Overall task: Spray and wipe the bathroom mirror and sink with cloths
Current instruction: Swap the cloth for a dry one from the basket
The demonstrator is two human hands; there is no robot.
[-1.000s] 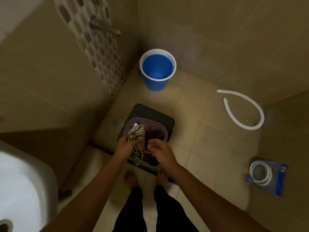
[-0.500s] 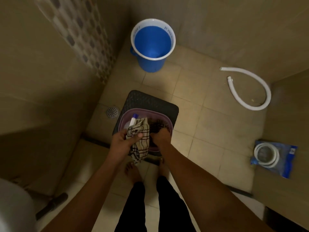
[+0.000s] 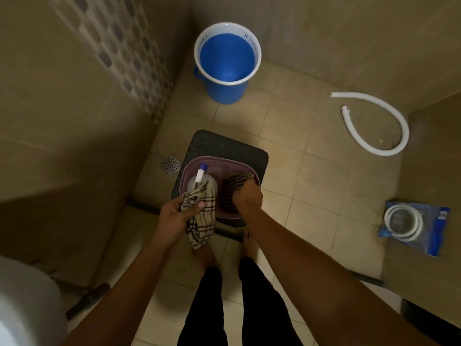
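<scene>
Left hand (image 3: 174,216) grips a beige checked cloth (image 3: 200,221) over the near rim of a purple plastic basket (image 3: 217,162). Right hand (image 3: 247,196), fingers curled, clutches a dark checked cloth (image 3: 232,188) inside the basket, beside a white spray bottle (image 3: 200,174).

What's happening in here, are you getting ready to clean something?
A person stands over a purple basket set on a dark stool on the bathroom floor. The left hand holds a checked cloth, and the right hand reaches into the basket onto a darker cloth. A spray bottle stands in the basket, untouched. A blue bucket stands beyond.
</scene>
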